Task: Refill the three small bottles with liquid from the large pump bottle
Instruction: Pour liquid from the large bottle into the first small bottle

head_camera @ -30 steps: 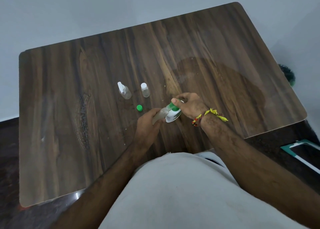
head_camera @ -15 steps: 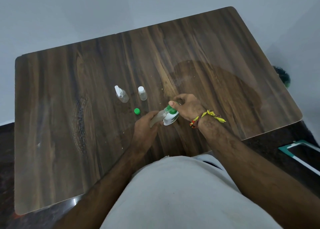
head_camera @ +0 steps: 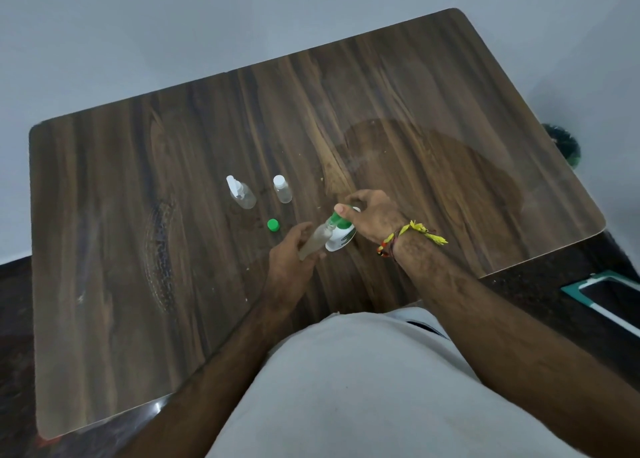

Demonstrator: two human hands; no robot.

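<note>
I tilt the small bottle (head_camera: pixel 313 242), gripped in my left hand (head_camera: pixel 289 260), under the pump bottle (head_camera: pixel 341 237), my right hand (head_camera: pixel 372 215) curled over its pump, to catch liquid.

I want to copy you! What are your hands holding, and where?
Left hand grips a small clear bottle by its body; right hand holds the pump bottle at its green top.

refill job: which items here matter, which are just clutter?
Job:
pump bottle, under right hand
small bottle in left hand
spray bottle
white-capped bottle
green cap

Lying about:
green brush beyond the table
teal-edged frame
</note>
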